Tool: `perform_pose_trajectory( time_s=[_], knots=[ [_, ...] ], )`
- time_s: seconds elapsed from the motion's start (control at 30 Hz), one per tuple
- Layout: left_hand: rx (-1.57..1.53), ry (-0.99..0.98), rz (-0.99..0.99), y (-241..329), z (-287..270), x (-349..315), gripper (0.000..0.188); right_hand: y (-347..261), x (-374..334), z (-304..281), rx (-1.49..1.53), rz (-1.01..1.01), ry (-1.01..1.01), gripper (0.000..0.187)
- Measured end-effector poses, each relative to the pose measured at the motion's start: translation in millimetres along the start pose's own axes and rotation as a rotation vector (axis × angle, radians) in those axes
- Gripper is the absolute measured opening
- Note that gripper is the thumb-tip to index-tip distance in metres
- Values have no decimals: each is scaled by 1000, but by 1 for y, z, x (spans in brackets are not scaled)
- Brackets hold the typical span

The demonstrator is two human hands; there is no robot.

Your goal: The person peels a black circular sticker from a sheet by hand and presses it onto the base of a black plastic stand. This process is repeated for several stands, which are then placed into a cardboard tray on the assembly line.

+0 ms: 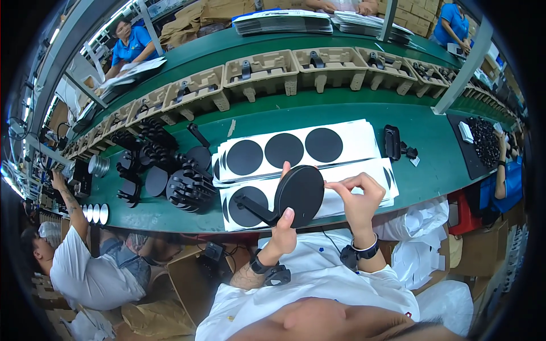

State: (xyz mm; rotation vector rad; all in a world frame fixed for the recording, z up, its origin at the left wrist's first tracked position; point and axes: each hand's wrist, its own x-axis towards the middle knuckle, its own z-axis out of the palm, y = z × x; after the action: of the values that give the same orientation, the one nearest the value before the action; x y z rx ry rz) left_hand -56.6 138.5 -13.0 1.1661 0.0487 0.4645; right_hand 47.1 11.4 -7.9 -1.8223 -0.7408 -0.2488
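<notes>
My left hand (283, 234) grips a round black stand base (301, 196) by its lower left rim, with the flat face turned up toward me. A thin black arm (254, 210) sticks out from the base to the left. At the base's right rim my right hand (359, 196) is closed in a pinch, thumb and forefinger touching the edge. Whatever is between those fingertips is too small to make out. Beneath both hands lie stacked white sheets (364, 142) bearing black round stickers (284, 150). Each of my wrists wears a dark band.
Black stands (185, 190) crowd the green table (421, 187) on the left. Pulp trays (261, 69) holding black parts line the raised strip beyond. A black part (392, 142) lies right of the sheets. Co-workers sit left, right and across; a metal post (463, 68) rises at right.
</notes>
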Motion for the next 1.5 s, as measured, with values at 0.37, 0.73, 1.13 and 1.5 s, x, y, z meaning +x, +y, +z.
perform_pose_trajectory(
  time_s=[0.37, 0.73, 1.13, 1.5],
  knots=[
    [-111, 61, 150, 2, 2, 6, 94, -4, -13, 22, -23, -771, -54, 22],
    [446, 197, 313, -24, -37, 4, 42, 6, -13, 14, 163, -182, 167, 18],
    [276, 262, 237, -4, -48, 5, 41, 8, -4, 31, 532, 134, -78, 53],
    [1004, 1102, 941, 84, -162, -42, 25, 39, 226, 28, -285, -367, 74, 54]
  ],
)
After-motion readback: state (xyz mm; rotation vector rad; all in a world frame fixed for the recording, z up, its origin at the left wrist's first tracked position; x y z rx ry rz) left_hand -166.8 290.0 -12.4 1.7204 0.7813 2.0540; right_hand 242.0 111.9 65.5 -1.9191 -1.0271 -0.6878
